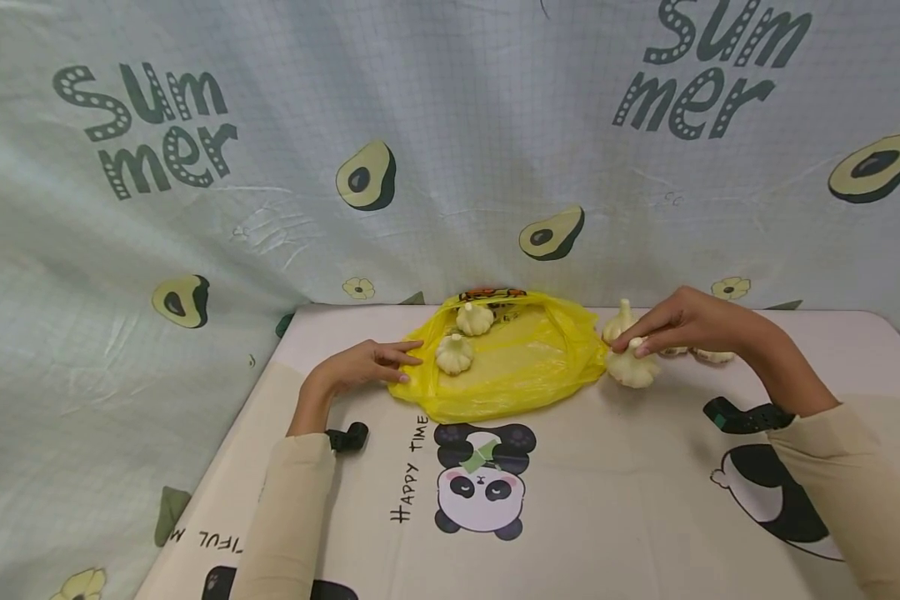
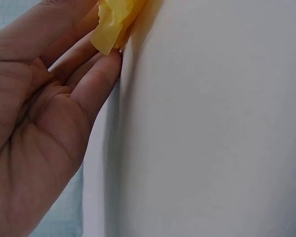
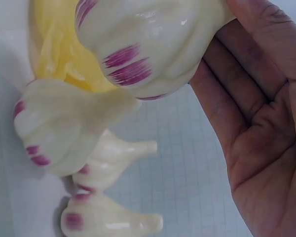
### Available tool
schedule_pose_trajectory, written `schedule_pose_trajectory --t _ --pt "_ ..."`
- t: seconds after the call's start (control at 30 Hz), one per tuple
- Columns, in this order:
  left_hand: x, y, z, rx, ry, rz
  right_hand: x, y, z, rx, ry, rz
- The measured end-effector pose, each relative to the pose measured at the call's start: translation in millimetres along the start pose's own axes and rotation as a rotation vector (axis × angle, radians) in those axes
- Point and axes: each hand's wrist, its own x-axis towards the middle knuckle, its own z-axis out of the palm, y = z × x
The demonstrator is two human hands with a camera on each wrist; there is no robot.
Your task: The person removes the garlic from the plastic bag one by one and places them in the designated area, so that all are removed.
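A yellow plastic bag (image 1: 525, 367) lies spread on the table, with two white garlic bulbs (image 1: 454, 354) on it towards its left. At its left edge my left hand (image 1: 367, 364) holds the plastic; in the left wrist view a crumpled yellow flap (image 2: 111, 27) sits between the fingers. My right hand (image 1: 678, 323) pinches a garlic bulb (image 1: 632, 370) by its stem, just beyond the bag's right edge. That held bulb (image 3: 148, 44) shows purple streaks in the right wrist view. Behind it stands another garlic bulb (image 1: 618, 321).
More garlic bulbs (image 1: 712, 356) lie partly hidden below my right hand; the right wrist view shows them in a row, one bulb (image 3: 108, 217) lowest. A printed cloth backdrop (image 1: 450, 167) hangs along the table's far edge. The tabletop (image 1: 592, 500) carries panda prints.
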Motion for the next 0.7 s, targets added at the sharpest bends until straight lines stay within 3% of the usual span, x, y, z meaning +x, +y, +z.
schedule_pose_trajectory --t 0.43,0.7 --pt "-0.4 -0.8 -0.5 -0.004 -0.024 0.038 -22.8 2 -3 -0.031 0.036 -0.011" --pt "-0.5 -1.4 -0.8 -0.015 -0.025 0.041 -39.3 6 -6 -0.028 0.076 0.031"
